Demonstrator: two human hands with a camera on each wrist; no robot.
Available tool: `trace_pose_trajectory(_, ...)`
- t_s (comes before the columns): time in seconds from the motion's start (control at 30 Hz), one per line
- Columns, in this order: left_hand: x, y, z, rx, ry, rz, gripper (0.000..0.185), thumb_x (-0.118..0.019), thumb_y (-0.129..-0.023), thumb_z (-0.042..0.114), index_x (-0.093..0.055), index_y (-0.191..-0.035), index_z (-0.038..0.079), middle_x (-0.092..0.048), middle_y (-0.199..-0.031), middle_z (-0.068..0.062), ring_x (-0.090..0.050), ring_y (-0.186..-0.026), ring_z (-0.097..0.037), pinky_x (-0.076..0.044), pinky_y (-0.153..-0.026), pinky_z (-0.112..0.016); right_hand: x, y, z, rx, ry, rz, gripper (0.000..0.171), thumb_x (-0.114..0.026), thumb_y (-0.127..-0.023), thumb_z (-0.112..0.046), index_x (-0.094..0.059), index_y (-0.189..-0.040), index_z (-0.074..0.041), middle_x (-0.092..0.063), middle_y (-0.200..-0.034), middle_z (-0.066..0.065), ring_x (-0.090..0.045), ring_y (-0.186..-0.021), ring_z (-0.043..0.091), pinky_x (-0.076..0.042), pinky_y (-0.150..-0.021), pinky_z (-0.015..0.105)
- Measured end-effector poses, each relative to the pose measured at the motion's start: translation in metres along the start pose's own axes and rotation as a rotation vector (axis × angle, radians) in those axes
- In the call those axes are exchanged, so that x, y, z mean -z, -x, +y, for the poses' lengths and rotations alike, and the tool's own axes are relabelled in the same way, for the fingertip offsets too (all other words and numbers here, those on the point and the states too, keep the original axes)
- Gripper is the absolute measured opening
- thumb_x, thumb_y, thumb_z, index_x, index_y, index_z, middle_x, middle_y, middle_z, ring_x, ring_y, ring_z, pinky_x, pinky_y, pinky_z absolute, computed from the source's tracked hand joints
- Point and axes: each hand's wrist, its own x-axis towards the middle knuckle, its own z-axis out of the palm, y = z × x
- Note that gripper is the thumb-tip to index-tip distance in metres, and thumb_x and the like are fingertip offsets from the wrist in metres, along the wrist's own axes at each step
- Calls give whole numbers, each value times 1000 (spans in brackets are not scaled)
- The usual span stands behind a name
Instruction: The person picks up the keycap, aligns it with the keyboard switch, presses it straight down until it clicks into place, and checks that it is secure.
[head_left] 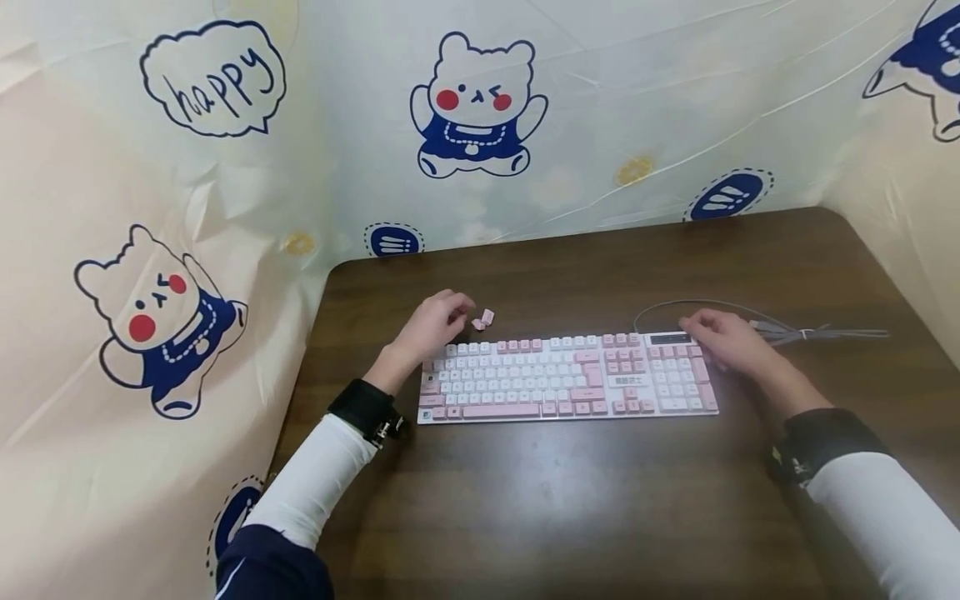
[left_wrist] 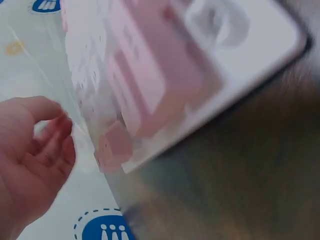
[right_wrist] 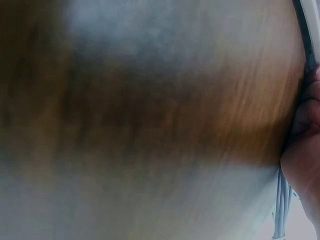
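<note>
Left grip point(head_left: 435, 327) loosely curled, empty; right grip point(head_left: 731, 340) flat on keyboard point(head_left: 562, 379), brown table point(head_left: 570, 492).

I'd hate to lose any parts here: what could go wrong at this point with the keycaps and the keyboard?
Two loose pink keycaps lie on the table just beyond the keyboard, right by the left hand; a nudge from its fingers could scatter them. The right hand rests at the keyboard's far end near the cable, so snagging it might drag the keyboard.
</note>
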Motion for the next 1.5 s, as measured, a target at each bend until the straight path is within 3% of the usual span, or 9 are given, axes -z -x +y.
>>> trace_pose_trajectory(0.1,-2,-10,-2,76,5,-66,29,-67,-103,20,-66,-129,6,-65,-118,-11,-64,-105,-25,-56,-94,-41,0,0,1,-4,6,5,64,-42,-107,-60,-54,-131,-2,-53,-65,6,-54,-54,30,-43,-53,38)
trace_pose_trajectory(0.2,-5,-16,-3,146,52,-114,32,-70,-102,29,-68,-126,7,-68,-115,-11,-63,-102,-26,-55,-94,-41,-1,-1,1,-3,2,6,64,-43,-107,-60,-54,-131,-2,-53,-66,7,-54,-54,30,-44,-54,38)
trace_pose_trajectory(0.33,-8,-21,-4,180,111,-147,25,-72,-100,22,-70,-121,7,-70,-110,-10,-62,-99,-26,-55,-94,-41,-2,-2,2,-4,-6,3,64,-44,-106,-61,-55,-131,-3,-54,-66,7,-54,-54,30,-44,-54,38)
trace_pose_trajectory(0.6,-5,-25,-3,113,142,-164,20,-71,-99,7,-74,-119,4,-73,-109,-12,-65,-101,-26,-55,-95,-42,1,-3,5,-13,0,11,66,-42,-106,-63,-55,-132,-4,-54,-66,5,-54,-54,30,-43,-55,39)
trace_pose_trajectory(0.9,-12,-23,-8,99,146,-221,26,-70,-101,14,-68,-127,9,-68,-107,-8,-60,-99,-25,-53,-93,-39,0,-2,3,-5,-6,8,63,-43,-106,-62,-55,-129,-4,-54,-65,6,-53,-53,29,-42,-53,38)
trace_pose_trajectory(1.2,-14,-25,-3,48,99,-198,24,-69,-102,17,-71,-125,10,-67,-110,-6,-59,-99,-23,-53,-92,-38,1,-2,2,-1,-5,12,63,-43,-106,-62,-56,-129,-4,-54,-64,6,-53,-52,29,-42,-53,38)
trace_pose_trajectory(1.5,-12,-13,-4,-41,-24,-109,21,-69,-102,20,-73,-121,11,-69,-110,-4,-61,-97,-20,-54,-91,-39,-1,-2,4,-10,2,2,67,-42,-106,-64,-54,-133,-3,-54,-67,6,-54,-55,30,-43,-55,38)
